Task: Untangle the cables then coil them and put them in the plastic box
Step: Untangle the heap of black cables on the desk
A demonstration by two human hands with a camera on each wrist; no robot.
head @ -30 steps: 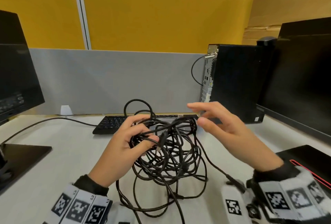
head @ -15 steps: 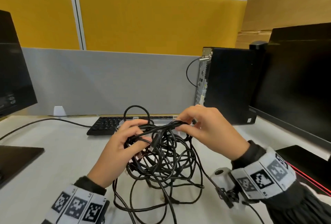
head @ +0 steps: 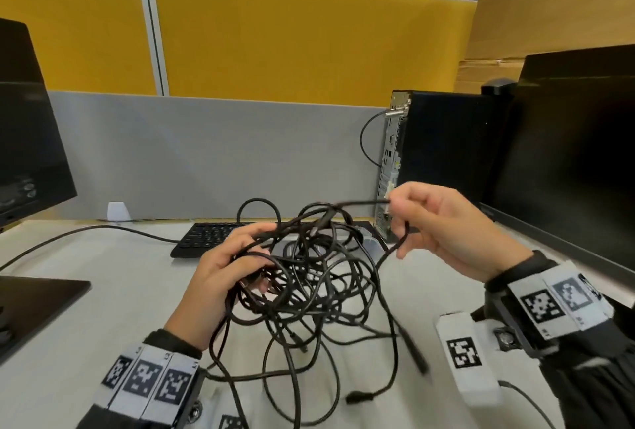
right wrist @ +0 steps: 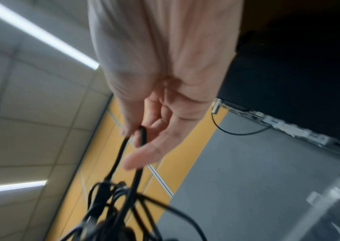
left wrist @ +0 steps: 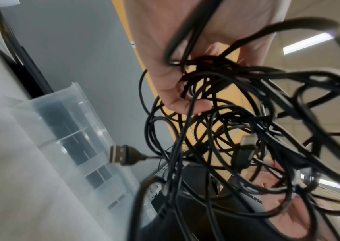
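Cables [head: 309,277]: limp, light, snag-prone bundle hanging mid-frame above the bench [head: 113,312].
Left hand [head: 223,277]: curling around the knot's mass.
Right hand [head: 443,222]: pinching one strand, right of centre; best gripping near a plug.
Plastic box [left wrist: 66,124]: sitting behind.

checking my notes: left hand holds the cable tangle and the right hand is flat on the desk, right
Not quite. The left hand does hold the cable tangle, but the right hand is raised above the desk, pinching a cable strand pulled from the tangle. The head view shows it.
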